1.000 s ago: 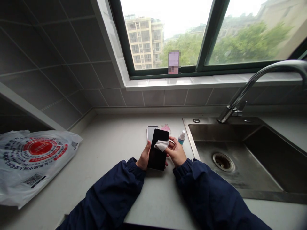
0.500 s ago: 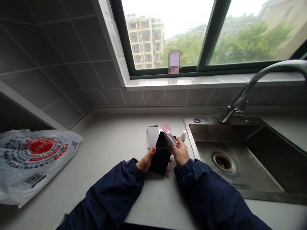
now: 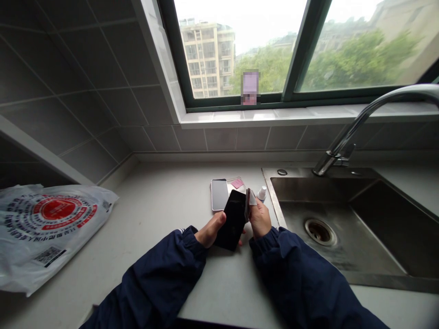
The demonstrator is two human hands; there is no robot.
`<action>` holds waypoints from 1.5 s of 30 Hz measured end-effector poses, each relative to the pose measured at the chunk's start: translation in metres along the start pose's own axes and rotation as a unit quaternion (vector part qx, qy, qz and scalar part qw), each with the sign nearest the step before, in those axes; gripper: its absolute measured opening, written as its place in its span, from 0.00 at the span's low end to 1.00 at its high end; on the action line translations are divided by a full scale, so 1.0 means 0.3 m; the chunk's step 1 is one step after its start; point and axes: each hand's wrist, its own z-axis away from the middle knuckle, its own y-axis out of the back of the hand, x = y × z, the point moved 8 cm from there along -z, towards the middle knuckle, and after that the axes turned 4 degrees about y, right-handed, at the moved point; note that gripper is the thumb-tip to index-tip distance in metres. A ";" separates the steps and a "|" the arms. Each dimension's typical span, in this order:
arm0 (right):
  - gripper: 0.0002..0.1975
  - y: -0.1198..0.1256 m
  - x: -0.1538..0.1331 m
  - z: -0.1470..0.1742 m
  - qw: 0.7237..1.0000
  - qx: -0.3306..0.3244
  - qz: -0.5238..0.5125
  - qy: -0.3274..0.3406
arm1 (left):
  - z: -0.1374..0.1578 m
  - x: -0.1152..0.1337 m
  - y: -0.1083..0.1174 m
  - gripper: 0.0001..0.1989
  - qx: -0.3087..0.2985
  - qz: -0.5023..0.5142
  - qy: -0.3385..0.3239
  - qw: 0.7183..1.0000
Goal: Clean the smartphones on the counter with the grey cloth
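Black phone [image 3: 230,221] is held tilted just below the middle of the frame, dark face up. Far left, a plastic bag [image 3: 58,228] is set on the counter [image 3: 164,196]; loads of counter is spread between it and the left hand [image 3: 210,230], so elbow room is given. That hand is wrapped around the phone, thumb on the front. Past the upper end, a second phone [image 3: 219,194] and a pink card [image 3: 237,183] are laid, so either could get knocked if the black one were swung up. A cloth [image 3: 251,200] is pinched in the right hand [image 3: 261,220] by the phone's right edge; whether it's pressed on can't be told. A bottle [image 3: 262,192] is placed behind that hand and could be tipped by a stray knuckle. Space is cut short by the sink [image 3: 346,249] at right; with a loose grip, the phone could be dropped.
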 end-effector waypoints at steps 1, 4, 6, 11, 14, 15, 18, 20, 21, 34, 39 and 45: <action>0.27 -0.002 0.000 -0.001 1.000 -0.003 -0.001 -0.001 | 0.001 0.002 -0.002 0.40 -0.001 -0.001 -0.001 1.000; 0.26 -0.018 -0.003 0.001 1.000 -0.018 -0.011 -0.007 | 0.001 0.002 0.000 0.41 0.002 0.004 0.003 1.000; 0.25 -0.035 -0.010 0.006 0.999 -0.032 -0.018 -0.011 | 0.000 -0.004 0.005 0.42 0.010 0.023 0.008 1.000; 0.28 -0.077 -0.018 0.021 0.996 -0.070 -0.042 -0.016 | -0.011 -0.011 0.023 0.42 0.025 0.081 0.001 0.996; 0.33 -0.088 -0.006 0.021 0.995 -0.089 -0.053 -0.016 | -0.017 -0.007 0.038 0.39 0.043 0.082 -0.011 0.996; 0.34 -0.089 -0.001 0.021 0.994 -0.094 -0.055 -0.015 | -0.018 -0.003 0.042 0.37 0.049 0.069 -0.018 0.996; 0.35 -0.087 0.015 0.017 0.993 -0.103 -0.058 -0.010 | -0.018 0.007 0.051 0.31 0.063 0.030 -0.033 0.997; 0.34 -0.085 0.023 0.016 0.993 -0.107 -0.059 -0.006 | -0.018 0.005 0.055 0.30 0.072 0.023 -0.023 0.997; 0.34 -0.084 0.026 0.016 0.992 -0.107 -0.059 -0.004 | -0.018 0.003 0.057 0.29 0.079 0.024 -0.017 0.996; 0.28 -0.072 0.015 0.018 0.996 -0.082 -0.018 -0.001 | -0.030 -0.004 0.059 0.24 0.099 0.055 0.018 0.993; 0.27 -0.034 -0.007 0.010 0.998 -0.036 0.036 0.032 | -0.029 -0.013 0.047 0.23 0.078 0.078 0.037 0.993; 0.23 0.003 -0.045 0.029 0.989 0.018 0.119 0.091 | -0.025 -0.006 0.046 0.25 0.085 0.104 0.042 0.990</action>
